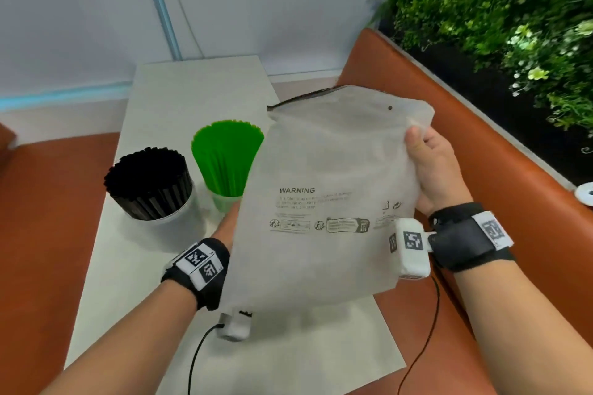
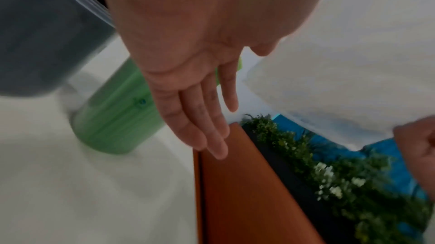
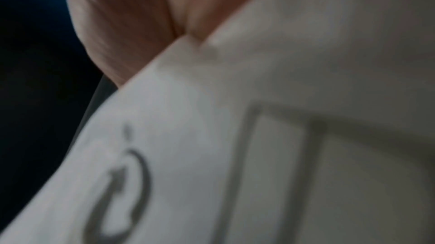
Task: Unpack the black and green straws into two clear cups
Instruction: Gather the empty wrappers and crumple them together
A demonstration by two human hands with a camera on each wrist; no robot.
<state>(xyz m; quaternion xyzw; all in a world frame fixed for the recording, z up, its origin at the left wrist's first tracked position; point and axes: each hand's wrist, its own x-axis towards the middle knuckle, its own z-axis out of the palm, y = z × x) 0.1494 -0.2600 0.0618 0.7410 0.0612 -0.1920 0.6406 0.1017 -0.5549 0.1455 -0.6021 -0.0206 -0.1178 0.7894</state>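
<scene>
Holding a frosted white bag (image 1: 324, 202) up over the bench (image 1: 179, 86), the right hand (image 1: 433, 167) pinches the bag's right edge near the top, thumb on the front and fingers behind. The left hand (image 2: 188, 84) reaches under the bag's lower left side with fingers straight and spread a little; the left wrist view shows nothing gripped, though whether the palm touches the bag is hard to tell through the blur. Printed on the bag are a "WARNING" heading and small pictograms, and its dark top edge points away from the person. Left of the bag, two clear cups stand side by side on the bench: black straws (image 1: 147, 183) fill the nearer left cup, green straws (image 1: 226, 160) fan out of the other, just beside the bag.
</scene>
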